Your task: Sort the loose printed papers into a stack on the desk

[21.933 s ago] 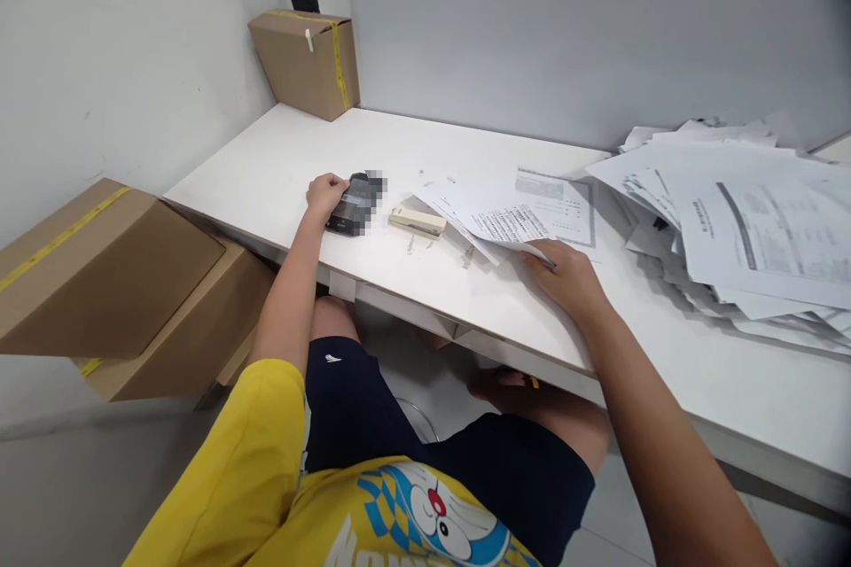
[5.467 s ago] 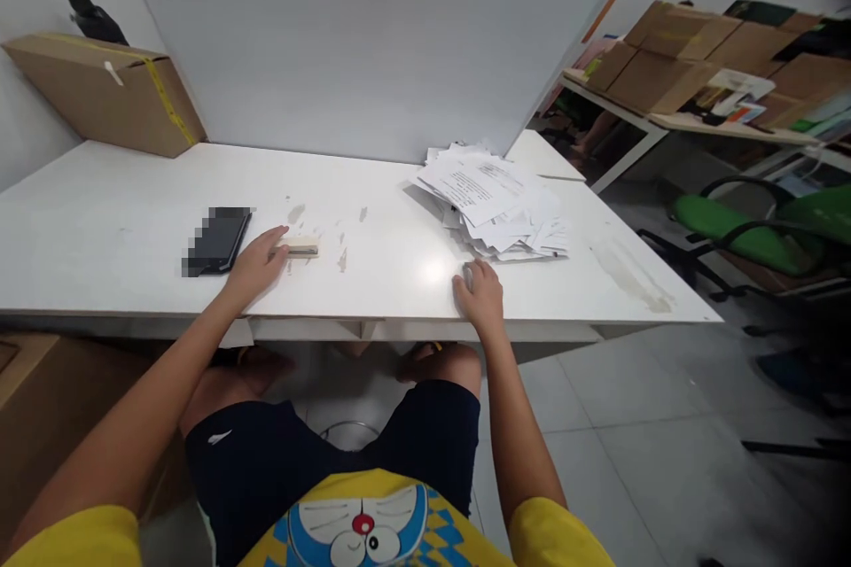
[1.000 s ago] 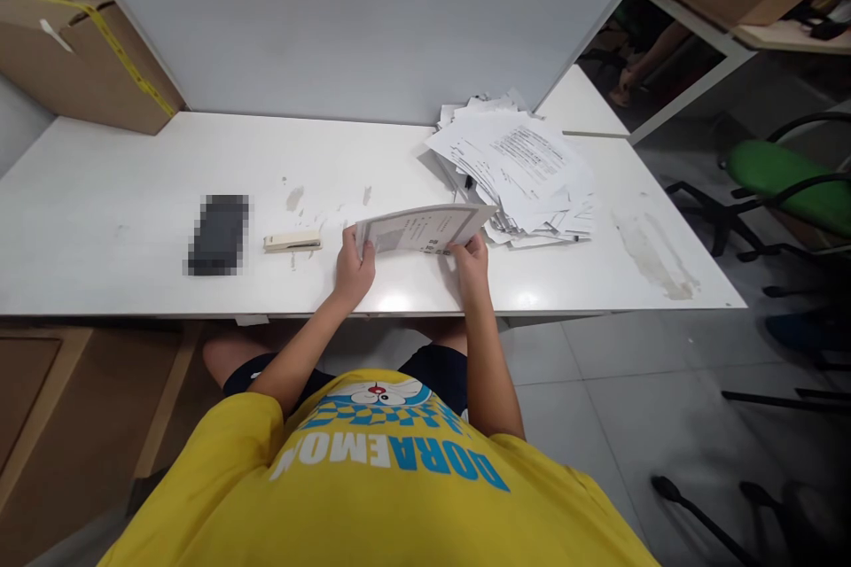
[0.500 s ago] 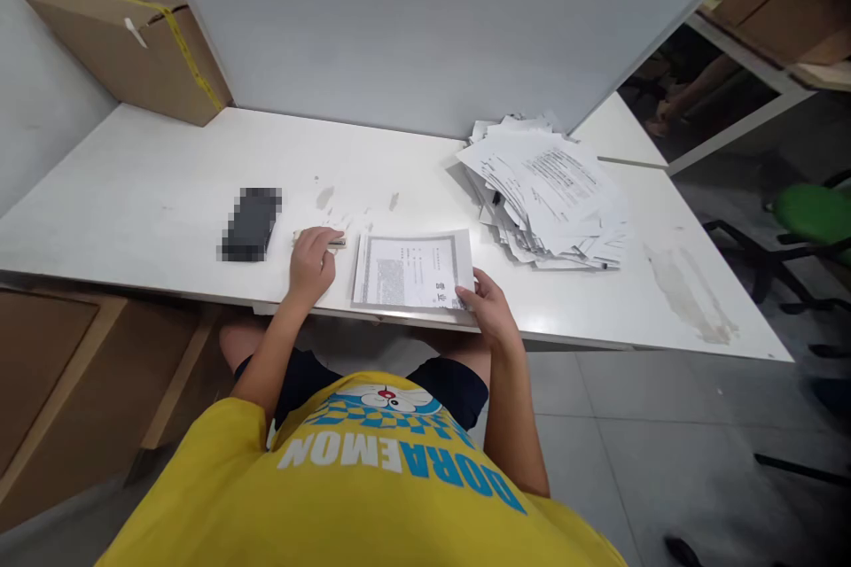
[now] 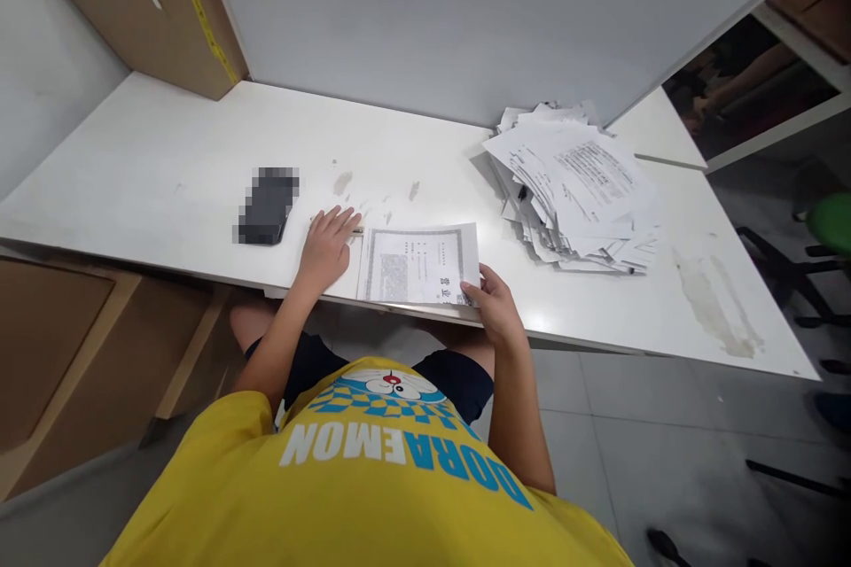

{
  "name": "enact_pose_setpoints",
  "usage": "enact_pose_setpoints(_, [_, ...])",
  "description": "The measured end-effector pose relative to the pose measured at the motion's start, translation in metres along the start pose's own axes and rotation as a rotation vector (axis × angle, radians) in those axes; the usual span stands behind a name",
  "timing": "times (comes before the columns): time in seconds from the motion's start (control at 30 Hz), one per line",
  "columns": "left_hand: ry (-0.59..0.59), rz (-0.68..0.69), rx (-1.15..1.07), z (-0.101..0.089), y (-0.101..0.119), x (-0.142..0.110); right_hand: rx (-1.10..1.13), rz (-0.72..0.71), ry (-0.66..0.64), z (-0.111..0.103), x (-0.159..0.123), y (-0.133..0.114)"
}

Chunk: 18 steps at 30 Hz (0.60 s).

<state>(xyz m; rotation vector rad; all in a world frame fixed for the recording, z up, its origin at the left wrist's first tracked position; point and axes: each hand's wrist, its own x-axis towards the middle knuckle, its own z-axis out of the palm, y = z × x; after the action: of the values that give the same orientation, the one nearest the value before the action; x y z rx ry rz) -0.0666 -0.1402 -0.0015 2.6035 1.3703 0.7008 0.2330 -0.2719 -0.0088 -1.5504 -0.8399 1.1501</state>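
A thin set of printed sheets (image 5: 413,262) with a grey border lies flat at the near edge of the white table (image 5: 152,186). My right hand (image 5: 493,308) is closed on its near right corner, thumb on top. My left hand (image 5: 327,244) lies just left of the sheets with its fingers stretched out over a beige stapler (image 5: 359,230). Only the stapler's tip shows past the fingertips. A dark phone (image 5: 267,205) rests a little left of that hand.
A loose pile of printed papers (image 5: 580,186) sits at the right back of the table. A taped cardboard box (image 5: 150,13) stands in the far left corner against the grey partition (image 5: 432,9). Brown boxes (image 5: 53,345) lie under the table's left side; a green chair (image 5: 832,223) is at far right.
The sheets, held upright in both hands a second ago, now lie flat on the table. My left hand left them and moved onto the stapler, its fingers now spread over it.
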Motion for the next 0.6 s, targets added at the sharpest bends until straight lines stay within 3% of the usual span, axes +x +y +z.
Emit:
enact_pose_setpoints(0.33, [-0.001,0.0,-0.036,0.002,0.0,0.001,0.118,0.018,0.016,0.001,-0.005,-0.002])
enact_pose_setpoints(0.6, [0.01,0.009,-0.066,0.003,0.0,0.0,0.121,0.02,0.045,-0.014,-0.007,-0.005])
